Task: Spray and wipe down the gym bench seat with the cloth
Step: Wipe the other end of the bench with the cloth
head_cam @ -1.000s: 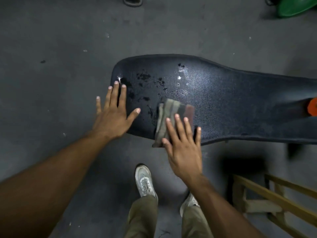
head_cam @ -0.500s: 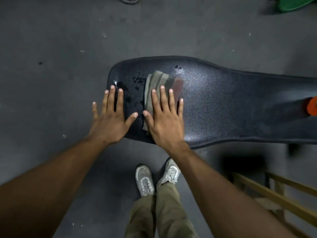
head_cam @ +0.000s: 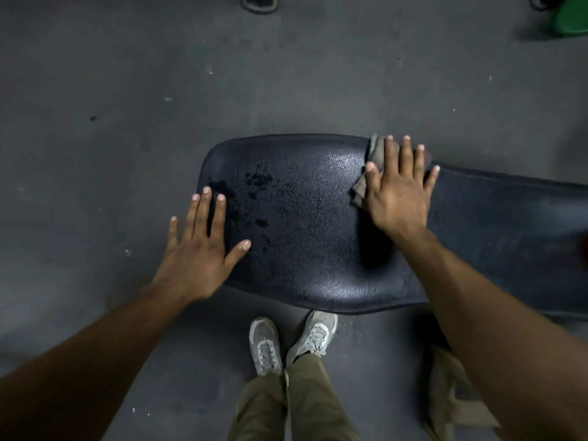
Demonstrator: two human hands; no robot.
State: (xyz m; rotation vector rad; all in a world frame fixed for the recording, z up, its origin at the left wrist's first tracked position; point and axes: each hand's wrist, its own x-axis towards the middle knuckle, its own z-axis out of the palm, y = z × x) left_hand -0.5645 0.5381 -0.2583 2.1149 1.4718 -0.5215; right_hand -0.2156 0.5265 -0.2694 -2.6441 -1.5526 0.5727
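The black padded gym bench seat (head_cam: 318, 243) runs from the middle to the right edge. Dark wet spots remain on its left part. My right hand (head_cam: 397, 192) lies flat, fingers spread, pressing a folded grey-brown cloth (head_cam: 377, 151) onto the far edge of the seat where it narrows. Most of the cloth is hidden under the palm. My left hand (head_cam: 203, 246) rests flat on the seat's left end, fingers apart, holding nothing. No spray bottle is visible.
Grey concrete floor (head_cam: 127, 122) surrounds the bench. My two grey shoes (head_cam: 286, 342) stand just in front of the seat. A wooden frame (head_cam: 455, 399) sits low right, partly behind my right arm. A green object (head_cam: 569, 14) is in the top right corner.
My right hand has slid the cloth from the seat's left-centre to the far right edge, clearing wet spots in the middle. The left hand stays on the left end. The view shifted left.
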